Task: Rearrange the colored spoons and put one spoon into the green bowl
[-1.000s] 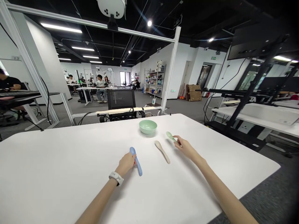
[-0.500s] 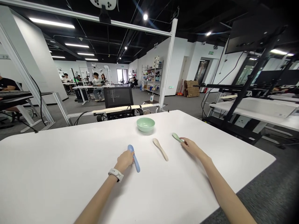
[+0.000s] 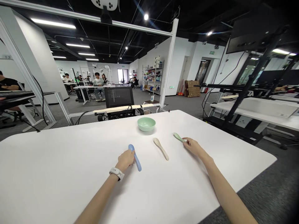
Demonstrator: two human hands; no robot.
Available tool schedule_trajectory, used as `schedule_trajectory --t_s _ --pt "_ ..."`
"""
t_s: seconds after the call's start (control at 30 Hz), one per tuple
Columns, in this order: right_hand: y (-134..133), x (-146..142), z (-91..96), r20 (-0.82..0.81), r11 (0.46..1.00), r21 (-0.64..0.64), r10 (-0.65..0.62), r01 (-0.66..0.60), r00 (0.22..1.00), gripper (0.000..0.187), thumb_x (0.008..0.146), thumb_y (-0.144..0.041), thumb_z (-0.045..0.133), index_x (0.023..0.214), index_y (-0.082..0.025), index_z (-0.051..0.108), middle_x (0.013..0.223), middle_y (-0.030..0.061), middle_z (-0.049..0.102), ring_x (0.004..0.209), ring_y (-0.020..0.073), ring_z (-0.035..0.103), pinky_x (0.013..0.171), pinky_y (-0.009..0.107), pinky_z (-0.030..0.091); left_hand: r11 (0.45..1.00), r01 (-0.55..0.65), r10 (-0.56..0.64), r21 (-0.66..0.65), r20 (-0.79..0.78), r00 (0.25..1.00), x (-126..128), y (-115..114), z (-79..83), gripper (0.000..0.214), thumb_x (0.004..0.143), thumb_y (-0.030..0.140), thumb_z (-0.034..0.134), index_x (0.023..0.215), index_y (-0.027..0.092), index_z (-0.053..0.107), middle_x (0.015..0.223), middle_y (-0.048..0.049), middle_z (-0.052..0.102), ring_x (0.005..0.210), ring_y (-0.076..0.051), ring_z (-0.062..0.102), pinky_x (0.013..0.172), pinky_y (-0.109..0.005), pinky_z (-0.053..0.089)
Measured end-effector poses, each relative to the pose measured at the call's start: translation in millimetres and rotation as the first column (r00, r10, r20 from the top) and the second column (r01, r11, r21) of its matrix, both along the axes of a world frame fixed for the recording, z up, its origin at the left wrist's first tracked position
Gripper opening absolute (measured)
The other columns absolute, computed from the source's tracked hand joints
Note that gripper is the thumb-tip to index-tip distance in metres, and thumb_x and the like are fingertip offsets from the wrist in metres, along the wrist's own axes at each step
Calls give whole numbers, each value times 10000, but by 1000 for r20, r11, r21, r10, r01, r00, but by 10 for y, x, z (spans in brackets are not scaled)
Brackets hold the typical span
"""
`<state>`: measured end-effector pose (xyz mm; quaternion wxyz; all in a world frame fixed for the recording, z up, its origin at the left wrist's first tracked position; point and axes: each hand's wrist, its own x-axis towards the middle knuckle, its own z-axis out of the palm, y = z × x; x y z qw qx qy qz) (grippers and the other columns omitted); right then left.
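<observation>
Across our white table (image 3: pixel 70 161), our left hand (image 3: pixel 125 160) grips a blue spoon (image 3: pixel 138 165) and our right hand (image 3: pixel 192 147) pinches a green spoon (image 3: pixel 177 137), a beige spoon (image 3: pixel 161 148) between them, a mint bowl (image 3: pixel 146 124) beyond.

Below the pale green bowl (image 3: pixel 146 124), a blue spoon (image 3: pixel 138 164), a beige spoon (image 3: pixel 161 149) and a green spoon (image 3: pixel 177 137) are showing plain, unpatterned colours against the white bench (image 3: pixel 70 161).
</observation>
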<state>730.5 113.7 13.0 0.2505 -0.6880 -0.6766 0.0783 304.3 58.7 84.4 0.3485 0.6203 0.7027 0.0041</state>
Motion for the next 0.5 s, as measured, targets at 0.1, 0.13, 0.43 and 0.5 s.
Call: schedule_trajectory --t_s 0.1,0.13,0.43,0.5 --pt "5 4 1 12 1000 5 -6 6 1000 472 933 -360 459 1278 -157 710 875 71 713 782 222 645 757 321 489 1000 -3 3 -6 2 1000 1 6 -3 433 950 459 666 1291 193 648 1300 -88 697 1109 -233 694 945 -473 606" --pt "4 1 7 17 1000 -2 -11 11 1000 474 932 -357 460 1279 -153 710 883 75 716 787 222 646 761 321 490 1000 -4 4 -5 4 1000 1 10 -5 433 950 459 666 1291 193 648 1299 -87 697 1108 -233 694 944 -473 607" --pt "-14 -37 38 46 999 4 -42 42 998 482 924 -397 491 1258 -143 727 1022 125 737 890 244 676 854 342 512 1000 -2 1 10 37 999 -15 -12 -7 424 950 463 665 1275 189 655 1275 -82 706 1087 -228 699 930 -463 611" --pt "-22 -49 44 36 999 10 -50 49 998 466 918 -405 507 1232 -152 740 1025 125 741 883 244 678 857 344 517 1000 -2 2 14 41 999 -17 -20 -7 421 951 464 664 1270 188 657 1268 -81 708 1080 -226 701 926 -460 612"
